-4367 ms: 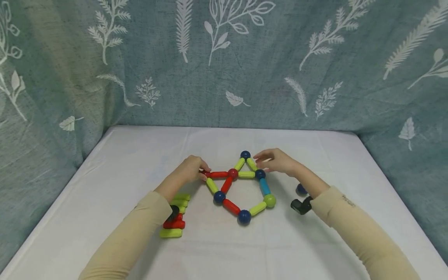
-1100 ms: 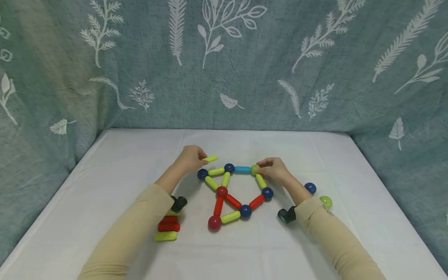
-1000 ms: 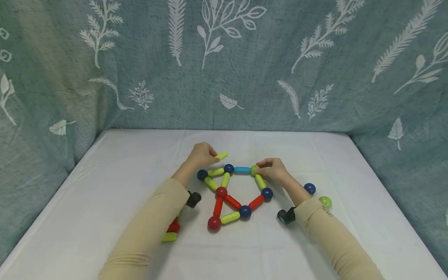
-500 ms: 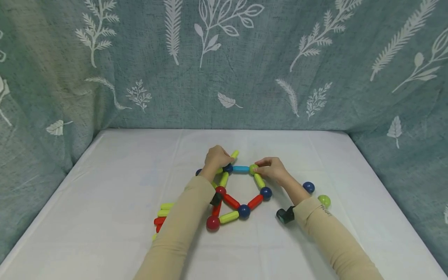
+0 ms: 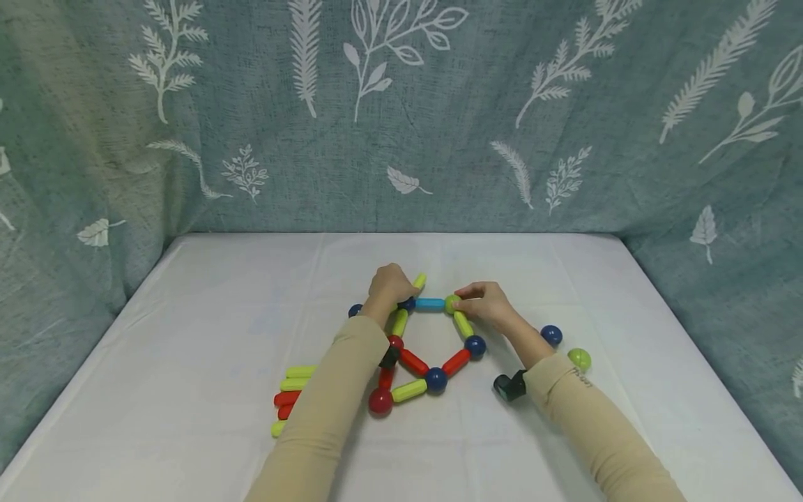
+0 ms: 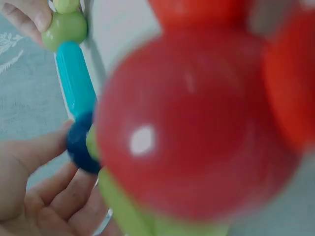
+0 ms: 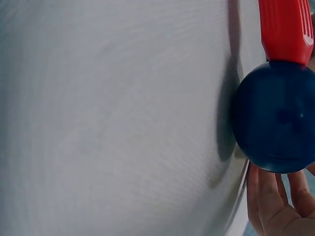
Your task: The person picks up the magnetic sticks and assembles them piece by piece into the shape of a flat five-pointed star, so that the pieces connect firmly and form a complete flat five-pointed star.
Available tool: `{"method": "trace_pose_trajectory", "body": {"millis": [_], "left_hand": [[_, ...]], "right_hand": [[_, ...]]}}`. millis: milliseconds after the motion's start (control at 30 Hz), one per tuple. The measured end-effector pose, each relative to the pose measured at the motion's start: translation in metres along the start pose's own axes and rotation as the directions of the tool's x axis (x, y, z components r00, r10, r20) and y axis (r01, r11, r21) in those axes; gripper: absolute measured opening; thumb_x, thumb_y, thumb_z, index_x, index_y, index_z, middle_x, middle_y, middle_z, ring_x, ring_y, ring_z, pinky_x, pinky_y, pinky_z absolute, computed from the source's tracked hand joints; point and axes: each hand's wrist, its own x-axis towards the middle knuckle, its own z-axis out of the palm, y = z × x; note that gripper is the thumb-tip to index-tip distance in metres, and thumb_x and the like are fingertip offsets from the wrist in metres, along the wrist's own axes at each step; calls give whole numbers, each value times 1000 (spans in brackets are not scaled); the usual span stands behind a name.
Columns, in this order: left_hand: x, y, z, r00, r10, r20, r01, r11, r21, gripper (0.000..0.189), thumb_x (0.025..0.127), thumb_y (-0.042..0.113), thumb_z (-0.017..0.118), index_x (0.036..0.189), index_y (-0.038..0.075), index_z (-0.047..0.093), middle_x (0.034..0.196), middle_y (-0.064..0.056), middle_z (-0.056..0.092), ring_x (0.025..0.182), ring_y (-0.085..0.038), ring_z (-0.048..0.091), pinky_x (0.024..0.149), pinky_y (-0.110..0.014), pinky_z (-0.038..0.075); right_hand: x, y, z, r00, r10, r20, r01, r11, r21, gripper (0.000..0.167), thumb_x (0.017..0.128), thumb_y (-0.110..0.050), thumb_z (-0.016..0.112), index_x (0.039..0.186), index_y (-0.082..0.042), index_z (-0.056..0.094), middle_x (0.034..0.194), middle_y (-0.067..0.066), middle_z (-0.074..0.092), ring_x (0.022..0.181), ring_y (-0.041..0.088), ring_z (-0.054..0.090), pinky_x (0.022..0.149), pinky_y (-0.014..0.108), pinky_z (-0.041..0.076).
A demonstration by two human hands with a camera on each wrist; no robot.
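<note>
Left hand (image 5: 390, 284) gripping glossy dark-blue ball (image 5: 410, 304), right hand (image 5: 491, 305) pinching glossy lime-green ball (image 5: 450, 304), ribbed light-blue rod (image 5: 430, 305) joining both, parts of multicoloured ball-and-rod frame (image 5: 456, 362), on white-covered desk (image 5: 188, 314)

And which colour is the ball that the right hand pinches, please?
The ball is yellowish green; the left wrist view shows it best.

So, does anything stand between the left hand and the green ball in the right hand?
Yes: the blue stick spans the gap, joining the blue ball by the left hand to the green ball. The lime stick also juts out from the left hand. Nothing else shows between them.
</note>
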Motion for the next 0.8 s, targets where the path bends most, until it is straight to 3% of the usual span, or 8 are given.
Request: {"method": "trace_pose_trajectory", "body": {"millis": [100,233,300,433,567,800], "left_hand": [[-1,-5,-8,994,70,84,-73,996,43,35,84,28,65,99,-3,66,93,-11,63,76,-18,55,69,-27,48],[-5,-20,-25,967,166,192,-185,979,88,33,86,23,62,106,-2,64,107,-14,62,97,-24,56,85,-33,46],[-7,-32,-33,956,200,216,-227,968,106,34,86,21,62,111,-1,63,114,-15,60,106,-27,54,90,-36,43],[-10,-52,-46,945,216,244,-250,961,117,31,85,18,64,110,0,64,111,-14,61,105,-28,54,89,-38,44],[-13,-69,-55,941,226,251,-249,966,65,30,84,15,66,110,0,64,109,-15,61,102,-28,55,86,-38,45],[-16,-88,-53,936,282,210,-277,959,-54,20,79,6,70,98,-1,68,98,-13,66,94,-25,60,83,-34,47]], "right_hand": [[0,0,0,1000,-2,4,2,1000,-1,30,83,-11,67,111,-1,62,118,17,56,101,25,54,79,29,48],[-1,0,0,1000,1,3,-1,1000,-5,31,83,-11,68,111,-1,61,119,17,55,100,25,54,79,29,48],[0,0,1,1000,1,0,-1,1000,-9,31,83,-11,68,111,-1,61,118,17,55,101,25,54,81,30,48],[0,-1,1,1000,-1,1,1,1000,-5,30,82,-11,68,110,-1,62,118,16,56,103,25,53,81,29,48],[-1,0,1,1000,-2,0,2,1000,1,30,83,-11,68,110,-1,62,118,16,56,103,25,53,80,28,48],[0,1,1,1000,-13,-1,13,1000,-1,30,83,-11,67,111,-1,62,118,16,56,103,25,53,81,29,48]]}}
